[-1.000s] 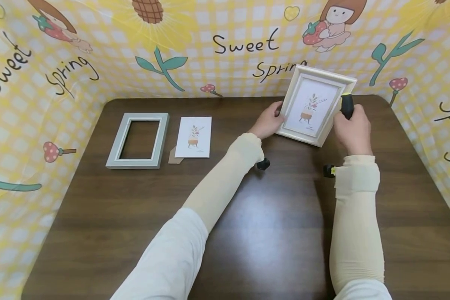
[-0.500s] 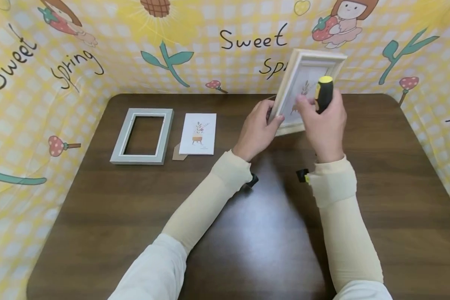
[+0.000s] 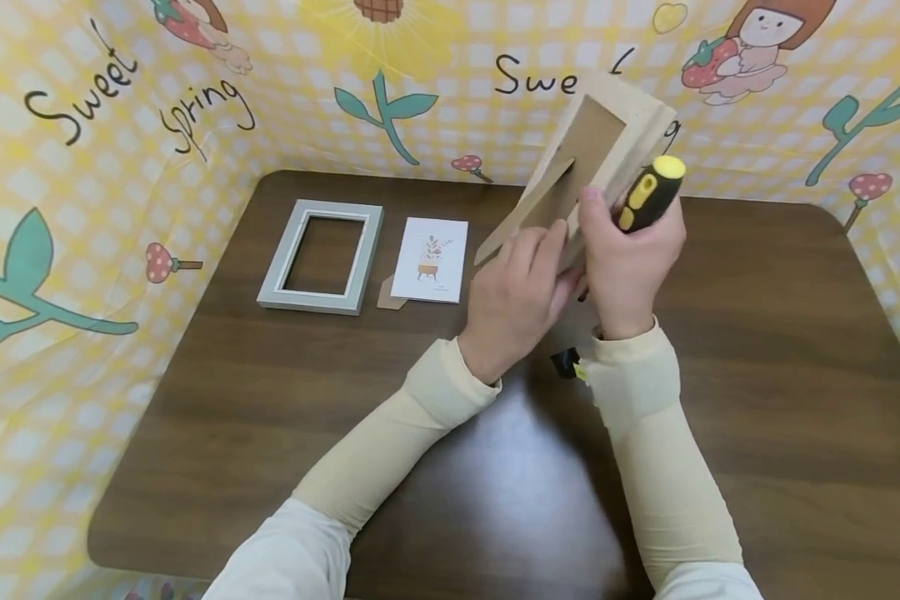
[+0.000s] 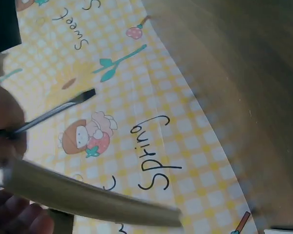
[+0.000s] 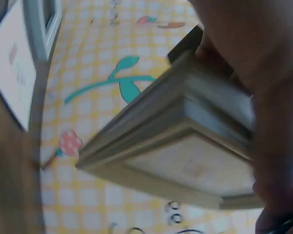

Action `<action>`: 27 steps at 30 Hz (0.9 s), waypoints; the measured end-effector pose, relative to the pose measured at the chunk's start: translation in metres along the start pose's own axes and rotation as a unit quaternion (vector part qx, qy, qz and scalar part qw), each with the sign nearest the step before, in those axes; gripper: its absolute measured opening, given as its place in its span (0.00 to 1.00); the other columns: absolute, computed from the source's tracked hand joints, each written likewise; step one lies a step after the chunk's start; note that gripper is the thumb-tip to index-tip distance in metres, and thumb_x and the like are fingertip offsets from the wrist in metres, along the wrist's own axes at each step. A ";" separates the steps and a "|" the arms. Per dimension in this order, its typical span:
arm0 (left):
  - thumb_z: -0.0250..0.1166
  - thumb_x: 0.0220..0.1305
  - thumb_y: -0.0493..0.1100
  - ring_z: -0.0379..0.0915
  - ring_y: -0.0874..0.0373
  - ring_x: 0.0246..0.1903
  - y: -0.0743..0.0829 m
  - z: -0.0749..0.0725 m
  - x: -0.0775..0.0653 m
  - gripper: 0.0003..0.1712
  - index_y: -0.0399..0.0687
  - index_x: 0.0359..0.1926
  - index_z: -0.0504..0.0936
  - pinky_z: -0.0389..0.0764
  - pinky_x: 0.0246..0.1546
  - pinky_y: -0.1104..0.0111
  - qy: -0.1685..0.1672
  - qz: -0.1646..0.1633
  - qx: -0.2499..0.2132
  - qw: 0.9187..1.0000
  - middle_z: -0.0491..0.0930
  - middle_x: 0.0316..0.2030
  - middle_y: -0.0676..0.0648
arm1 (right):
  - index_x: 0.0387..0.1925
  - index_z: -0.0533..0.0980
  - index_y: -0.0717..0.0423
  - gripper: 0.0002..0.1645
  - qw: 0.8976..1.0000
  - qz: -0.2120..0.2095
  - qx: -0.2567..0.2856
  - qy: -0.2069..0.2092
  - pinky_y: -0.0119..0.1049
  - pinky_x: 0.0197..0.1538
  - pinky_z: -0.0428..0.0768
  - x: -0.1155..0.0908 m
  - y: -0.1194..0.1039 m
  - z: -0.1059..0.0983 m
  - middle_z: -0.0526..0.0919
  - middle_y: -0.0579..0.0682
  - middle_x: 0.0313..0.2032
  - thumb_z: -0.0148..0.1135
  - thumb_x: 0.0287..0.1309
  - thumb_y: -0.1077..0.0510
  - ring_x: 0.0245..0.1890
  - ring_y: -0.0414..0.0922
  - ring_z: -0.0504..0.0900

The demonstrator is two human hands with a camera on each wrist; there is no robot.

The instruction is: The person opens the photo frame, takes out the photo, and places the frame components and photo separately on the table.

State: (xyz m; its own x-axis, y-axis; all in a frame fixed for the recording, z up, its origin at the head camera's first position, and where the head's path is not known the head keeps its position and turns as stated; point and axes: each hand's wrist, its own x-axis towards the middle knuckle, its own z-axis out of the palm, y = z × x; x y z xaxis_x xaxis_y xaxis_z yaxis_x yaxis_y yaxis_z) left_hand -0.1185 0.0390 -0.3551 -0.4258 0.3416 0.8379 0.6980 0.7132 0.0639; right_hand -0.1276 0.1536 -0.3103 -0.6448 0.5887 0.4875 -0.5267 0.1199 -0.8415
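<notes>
A cream picture frame (image 3: 641, 112) is held up tilted above the table, its brown backboard (image 3: 596, 133) and a fold-out stand (image 3: 528, 200) toward the head camera. My left hand (image 3: 506, 300) grips the frame at its lower end. With my right hand (image 3: 630, 267) I hold a black-and-yellow screwdriver (image 3: 651, 196), and the thumb lies at the frame's side edge. The left wrist view shows the screwdriver's flat metal blade (image 4: 56, 111) pointing away from the hand. In the right wrist view the frame's front and its print (image 5: 195, 163) appear, blurred.
On the table (image 3: 270, 417), to the left, lies a grey-white frame (image 3: 270, 296) without a picture. Beside it a white card (image 3: 427, 279) with a plant drawing rests over a small brown board (image 3: 390, 296). A yellow checked cloth (image 3: 217, 167) hangs around the table.
The cream frame has been turned from showing its front to showing its back. My right hand, still gripping the screwdriver, has moved left and in against the frame. The head view has shifted.
</notes>
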 end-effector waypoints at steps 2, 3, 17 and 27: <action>0.60 0.72 0.50 0.80 0.55 0.37 0.002 -0.003 -0.003 0.21 0.39 0.55 0.81 0.81 0.31 0.66 -0.007 0.023 0.016 1.000 0.80 0.42 0.45 | 0.22 0.70 0.57 0.14 0.999 0.038 0.035 0.009 0.32 0.24 0.69 0.005 0.007 -0.004 0.68 0.49 0.19 0.69 0.52 0.69 0.17 0.42 0.67; 0.59 0.72 0.49 0.80 0.56 0.37 0.003 -0.005 -0.004 0.20 0.40 0.55 0.81 0.80 0.28 0.67 -0.015 0.032 0.017 0.999 0.80 0.43 0.46 | 0.20 0.69 0.58 0.15 0.996 0.063 0.055 0.012 0.31 0.22 0.69 0.008 0.010 -0.006 0.68 0.49 0.18 0.68 0.52 0.70 0.15 0.41 0.67; 0.58 0.67 0.35 0.80 0.57 0.35 -0.044 -0.048 0.008 0.14 0.37 0.48 0.85 0.78 0.33 0.68 -0.076 -0.063 -0.263 0.960 0.86 0.42 0.46 | 0.27 0.68 0.58 0.12 0.895 0.364 0.236 -0.103 0.26 0.12 0.59 0.031 0.057 -0.041 0.79 0.54 0.21 0.62 0.62 0.66 0.10 0.39 0.68; 0.63 0.71 0.51 0.77 0.50 0.48 -0.114 0.001 -0.010 0.49 0.49 0.81 0.45 0.79 0.46 0.59 -0.327 -0.456 -0.377 0.737 0.74 0.57 0.40 | 0.26 0.69 0.57 0.13 0.838 0.460 0.206 -0.208 0.26 0.14 0.60 0.025 0.082 -0.046 0.76 0.50 0.20 0.55 0.70 0.65 0.10 0.39 0.65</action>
State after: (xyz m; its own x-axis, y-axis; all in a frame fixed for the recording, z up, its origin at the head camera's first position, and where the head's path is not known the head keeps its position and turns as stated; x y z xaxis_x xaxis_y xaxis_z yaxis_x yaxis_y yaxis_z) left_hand -0.1944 -0.0454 -0.3712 -0.9305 0.3275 -0.1640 -0.0334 0.3701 0.9284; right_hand -0.1612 0.2151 -0.3784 -0.9753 -0.0599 -0.2125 0.2083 -0.5689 -0.7956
